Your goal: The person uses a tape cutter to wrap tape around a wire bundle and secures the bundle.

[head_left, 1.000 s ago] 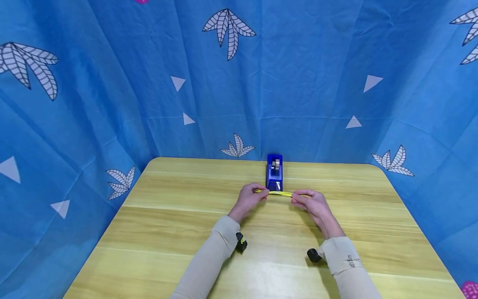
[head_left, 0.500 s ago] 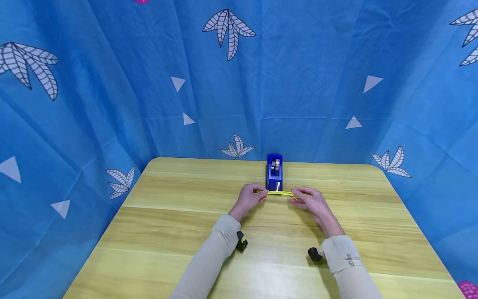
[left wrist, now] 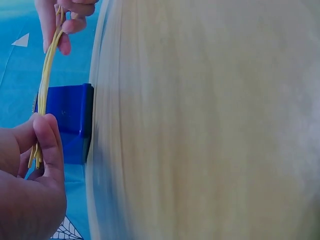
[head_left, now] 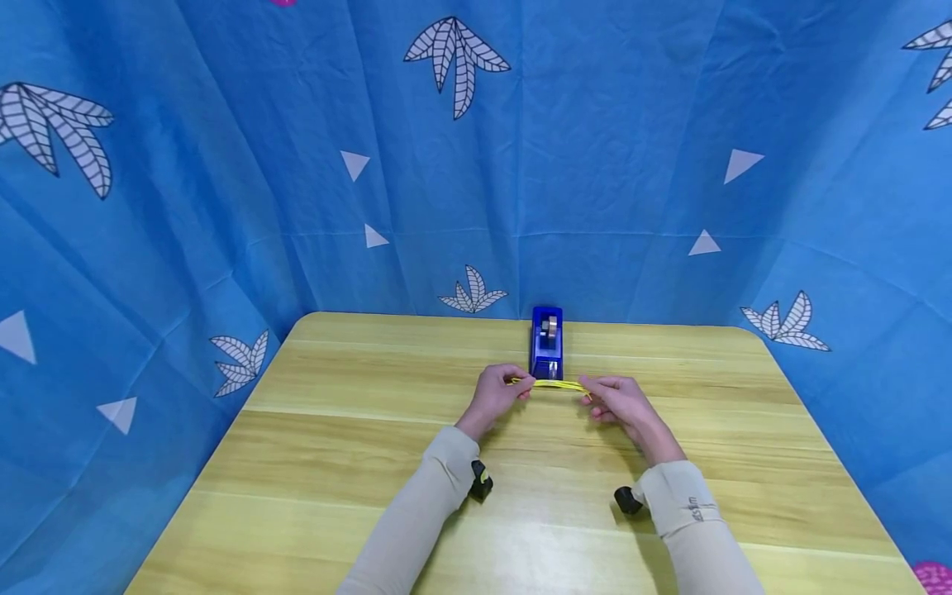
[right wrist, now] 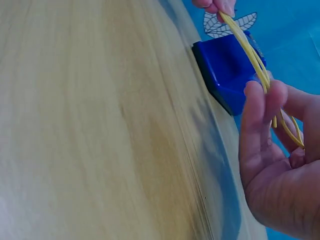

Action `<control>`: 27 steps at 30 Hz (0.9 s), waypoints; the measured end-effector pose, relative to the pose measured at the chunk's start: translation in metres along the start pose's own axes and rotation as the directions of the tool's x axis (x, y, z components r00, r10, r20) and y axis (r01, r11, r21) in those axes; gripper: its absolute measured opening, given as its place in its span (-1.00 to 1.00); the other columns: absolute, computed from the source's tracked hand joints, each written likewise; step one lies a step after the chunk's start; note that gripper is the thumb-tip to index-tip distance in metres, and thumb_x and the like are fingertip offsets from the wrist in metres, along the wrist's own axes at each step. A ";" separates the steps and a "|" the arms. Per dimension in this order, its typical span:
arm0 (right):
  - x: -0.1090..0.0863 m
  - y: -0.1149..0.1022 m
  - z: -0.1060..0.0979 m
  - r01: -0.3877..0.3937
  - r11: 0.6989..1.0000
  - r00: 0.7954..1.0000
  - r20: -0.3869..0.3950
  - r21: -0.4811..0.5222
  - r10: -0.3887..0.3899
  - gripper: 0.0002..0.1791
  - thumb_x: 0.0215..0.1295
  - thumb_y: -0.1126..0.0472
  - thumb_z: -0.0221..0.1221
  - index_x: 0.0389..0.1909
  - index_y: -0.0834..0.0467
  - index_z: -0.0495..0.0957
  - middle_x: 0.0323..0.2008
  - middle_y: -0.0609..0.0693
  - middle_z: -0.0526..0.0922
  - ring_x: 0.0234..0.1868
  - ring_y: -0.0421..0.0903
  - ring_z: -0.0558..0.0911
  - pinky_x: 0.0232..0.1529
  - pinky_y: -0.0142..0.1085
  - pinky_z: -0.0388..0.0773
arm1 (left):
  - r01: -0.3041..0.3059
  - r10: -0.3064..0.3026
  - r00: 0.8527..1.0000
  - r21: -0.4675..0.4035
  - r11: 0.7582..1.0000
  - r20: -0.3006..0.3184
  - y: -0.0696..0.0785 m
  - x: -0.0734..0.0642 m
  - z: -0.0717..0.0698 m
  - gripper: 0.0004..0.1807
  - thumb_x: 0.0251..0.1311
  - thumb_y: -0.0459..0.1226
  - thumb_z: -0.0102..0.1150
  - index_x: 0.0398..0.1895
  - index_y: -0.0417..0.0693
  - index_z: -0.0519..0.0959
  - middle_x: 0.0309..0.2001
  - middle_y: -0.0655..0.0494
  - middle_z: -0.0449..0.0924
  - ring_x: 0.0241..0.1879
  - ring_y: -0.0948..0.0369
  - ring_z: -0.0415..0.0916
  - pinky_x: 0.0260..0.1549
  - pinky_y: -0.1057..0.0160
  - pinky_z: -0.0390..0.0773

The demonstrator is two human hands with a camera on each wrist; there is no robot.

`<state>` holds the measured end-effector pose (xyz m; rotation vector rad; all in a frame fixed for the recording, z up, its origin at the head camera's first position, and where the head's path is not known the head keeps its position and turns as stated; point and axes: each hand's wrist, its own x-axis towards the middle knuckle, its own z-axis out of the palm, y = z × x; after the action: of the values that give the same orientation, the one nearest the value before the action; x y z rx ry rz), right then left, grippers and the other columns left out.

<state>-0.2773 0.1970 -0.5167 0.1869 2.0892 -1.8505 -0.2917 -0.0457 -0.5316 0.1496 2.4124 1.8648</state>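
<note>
Between both hands stretches a bundle of thin yellow wires [head_left: 556,384], held roughly level above the table just in front of a blue tape dispenser [head_left: 546,340]. My left hand [head_left: 497,397] pinches one end between thumb and finger; several short wire tips stick out below the grip in the left wrist view. With thumb and fingertips, my right hand [right wrist: 280,150] pinches the other end, where loose wires [right wrist: 292,131] curve out past the fingers. A pale, whitish stretch [left wrist: 43,90] runs along the bundle's middle; whether it is tape I cannot tell.
The dispenser stands at the far edge of the wood-grain table [head_left: 335,463], close to a blue patterned curtain [head_left: 610,165]. Black wrist cameras [head_left: 481,481] hang by both beige sleeves [head_left: 416,516].
The right fingers have shifted slightly along the wires toward the left hand, and their lower fingertips have spread a little. The left hand stays nearly still. The dispenser has not moved.
</note>
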 end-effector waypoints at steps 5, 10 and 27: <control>0.003 0.001 -0.002 0.021 0.994 1.000 0.002 0.104 -0.021 -0.55 0.48 0.14 0.27 0.17 0.42 0.58 -0.36 -0.02 0.72 -0.46 -0.29 0.60 -0.30 -0.43 0.70 | 0.032 -0.032 0.999 0.030 0.999 0.012 0.001 0.000 0.000 -0.90 0.36 -0.29 0.33 -0.21 -0.14 0.74 -0.32 0.03 0.74 -0.41 0.26 0.64 -0.36 0.36 0.67; 0.004 0.001 -0.004 0.063 0.978 0.997 0.031 0.199 -0.071 -0.59 0.49 0.29 0.23 0.19 0.50 0.53 -0.27 0.02 0.71 -0.38 -0.30 0.65 -0.13 -0.44 0.73 | 0.031 -0.032 0.999 0.055 0.998 0.021 0.001 0.002 -0.002 -0.79 0.44 -0.18 0.27 -0.06 -0.13 0.72 -0.23 0.00 0.72 -0.35 0.21 0.65 -0.31 0.33 0.67; 0.004 0.007 -0.009 0.132 0.981 0.988 0.063 0.145 -0.142 -0.64 0.47 0.36 0.22 0.17 0.50 0.55 -0.03 0.10 0.75 -0.16 -0.14 0.81 0.03 -0.33 0.72 | 0.027 -0.033 0.991 0.048 0.998 0.131 0.000 0.012 -0.009 -0.65 0.55 -0.11 0.10 -0.15 -0.25 0.66 -0.38 -0.03 0.61 -0.43 0.19 0.47 -0.39 0.34 0.52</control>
<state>-0.2798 0.2065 -0.5237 0.0082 1.9684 -2.0542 -0.3051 -0.0530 -0.5295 0.2306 2.3574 1.7295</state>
